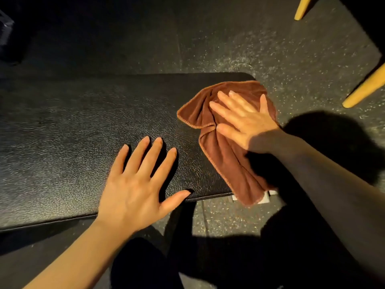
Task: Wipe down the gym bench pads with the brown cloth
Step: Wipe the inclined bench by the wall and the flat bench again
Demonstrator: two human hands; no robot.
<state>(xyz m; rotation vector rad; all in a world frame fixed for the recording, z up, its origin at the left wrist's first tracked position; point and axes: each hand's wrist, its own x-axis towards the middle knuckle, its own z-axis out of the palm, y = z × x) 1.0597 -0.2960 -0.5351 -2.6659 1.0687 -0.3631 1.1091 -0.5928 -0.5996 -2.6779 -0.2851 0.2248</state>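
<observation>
Brown cloth [225, 147] lies crumpled on the right end of our black bench pad [83, 130], one corner hanging over the near edge and hiding part of something white beneath that we cannot make out. Our right hand [243, 122] presses flat on the cloth, fingers straight and spread, gripping nothing. Our left hand [135, 184] rests flat on the bare pad, fingers spread, thumb at the near edge. The pad runs out of view on the left. Two yellow legs [362, 90] are cut off at upper right on the speckled floor [291, 59].
</observation>
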